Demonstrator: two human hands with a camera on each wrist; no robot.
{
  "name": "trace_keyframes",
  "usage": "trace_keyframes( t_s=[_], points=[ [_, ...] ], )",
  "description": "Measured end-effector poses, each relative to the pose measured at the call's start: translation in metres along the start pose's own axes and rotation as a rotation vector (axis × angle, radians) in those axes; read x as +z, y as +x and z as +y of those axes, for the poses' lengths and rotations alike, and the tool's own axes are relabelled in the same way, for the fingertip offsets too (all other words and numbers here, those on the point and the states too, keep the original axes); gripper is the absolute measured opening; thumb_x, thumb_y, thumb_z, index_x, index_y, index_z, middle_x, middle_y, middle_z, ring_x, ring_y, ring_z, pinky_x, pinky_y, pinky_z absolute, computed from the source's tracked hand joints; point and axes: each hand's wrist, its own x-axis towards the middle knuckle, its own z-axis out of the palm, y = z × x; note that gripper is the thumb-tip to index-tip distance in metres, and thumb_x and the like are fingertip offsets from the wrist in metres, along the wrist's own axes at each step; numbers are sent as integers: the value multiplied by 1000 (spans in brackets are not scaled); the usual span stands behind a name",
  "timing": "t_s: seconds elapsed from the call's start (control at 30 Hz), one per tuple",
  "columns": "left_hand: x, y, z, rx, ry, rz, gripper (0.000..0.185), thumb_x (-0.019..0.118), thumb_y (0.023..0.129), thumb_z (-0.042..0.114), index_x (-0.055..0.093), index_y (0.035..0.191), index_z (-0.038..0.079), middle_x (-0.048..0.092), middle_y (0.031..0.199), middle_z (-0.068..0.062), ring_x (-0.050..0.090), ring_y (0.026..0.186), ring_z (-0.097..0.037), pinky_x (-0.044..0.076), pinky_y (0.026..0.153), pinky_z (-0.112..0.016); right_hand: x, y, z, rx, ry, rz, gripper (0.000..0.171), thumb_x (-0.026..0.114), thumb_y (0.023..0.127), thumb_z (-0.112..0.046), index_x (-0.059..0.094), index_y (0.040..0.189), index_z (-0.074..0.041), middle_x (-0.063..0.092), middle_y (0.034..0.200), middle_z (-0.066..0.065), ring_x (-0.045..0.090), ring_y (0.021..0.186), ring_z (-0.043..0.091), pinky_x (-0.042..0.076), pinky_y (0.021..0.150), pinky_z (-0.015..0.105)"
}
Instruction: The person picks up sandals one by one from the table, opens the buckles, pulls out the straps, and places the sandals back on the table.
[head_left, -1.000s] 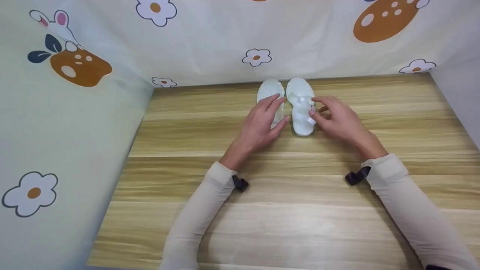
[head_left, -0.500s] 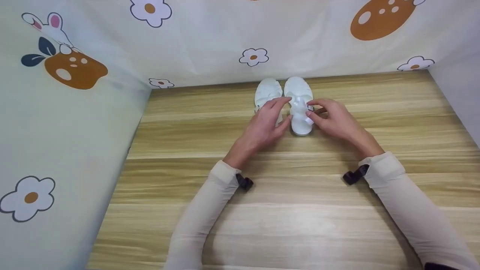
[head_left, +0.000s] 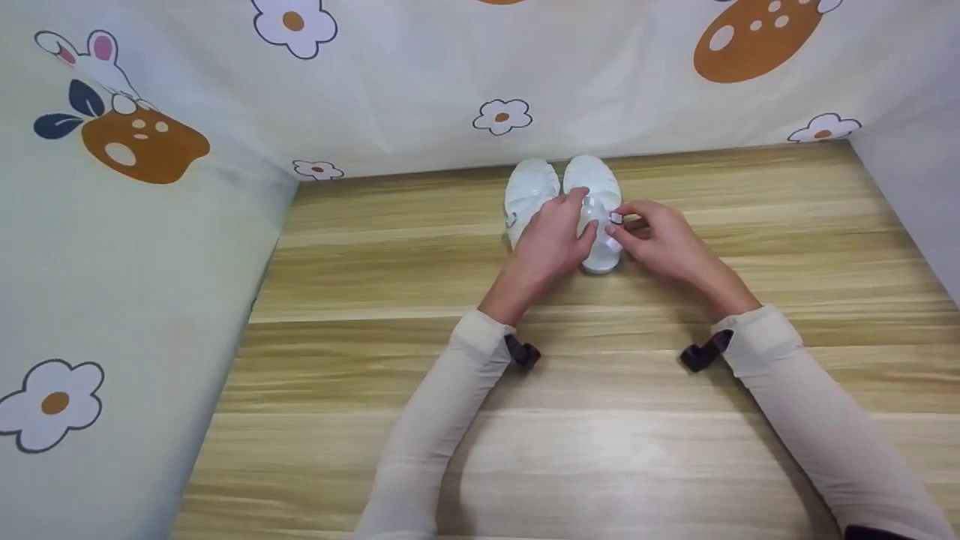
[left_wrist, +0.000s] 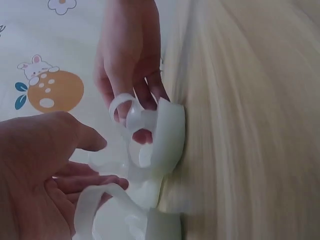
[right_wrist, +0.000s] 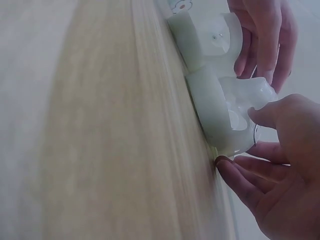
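A pair of translucent white sandals stands side by side, toes toward the wall. In the head view my left hand (head_left: 553, 232) overlaps the left sandal (head_left: 532, 180) and reaches over the right sandal (head_left: 592, 174). Its thumb and fingers are apart at the inner side of that sandal's strap (left_wrist: 107, 164). My right hand (head_left: 660, 236) is at the outer side, pinching the strap by a small buckle (head_left: 616, 217). In the right wrist view, the right thumb (right_wrist: 262, 115) touches the strap above the upright heel (right_wrist: 207, 107). The left sandal's strap (left_wrist: 87, 210) arches up near my left palm.
The sandals stand on a wood-grain tabletop (head_left: 585, 420), near its far edge. Behind them hangs a pale cloth wall (head_left: 420, 82) with flowers and orange fruit; another patterned side wall (head_left: 135, 285) rises at the left. Dark cameras (head_left: 705, 354) sit on both wrists.
My left hand has moved right, from over the left sandal to the right sandal's inner side. My right hand stays by the buckle. The head view has shifted slightly.
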Motion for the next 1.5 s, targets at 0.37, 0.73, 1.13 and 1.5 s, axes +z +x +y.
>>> trace_keyframes(
  t_s=[0.37, 0.73, 1.13, 1.5],
  points=[
    [11, 2, 9, -46, 149, 48, 28, 66, 107, 26, 64, 126, 6, 77, 107, -10, 78, 96, -27, 64, 76, -42, 1, 0, -3, 55, 32, 10, 46, 72, 105, -37, 67, 132, 0, 74, 135, 23, 72, 128, 37, 58, 107, 48],
    [14, 6, 1, -51, 57, 41, 51, 74, 104, 24, 55, 150, 11, 78, 124, -11, 78, 104, -23, 65, 85, -38, 3, 3, 2, 102, 75, 16, 46, 73, 104, -36, 65, 131, 0, 72, 135, 21, 68, 132, 36, 53, 114, 52],
    [15, 7, -2, -31, 30, 56, 56, 77, 102, 20, 54, 152, 17, 74, 135, -9, 77, 109, -25, 64, 91, -38, 7, 1, 2, 137, 240, 42, 42, 77, 102, -31, 63, 126, 1, 73, 126, 16, 66, 115, 14, 51, 91, 13],
    [19, 6, -4, -10, 15, 112, 49, 76, 102, 20, 58, 148, 17, 72, 125, -4, 73, 104, -16, 62, 85, -31, 5, -5, 4, 134, 225, 107, 38, 82, 99, -27, 66, 117, 1, 75, 117, 13, 69, 105, 8, 54, 89, 11]
  ],
)
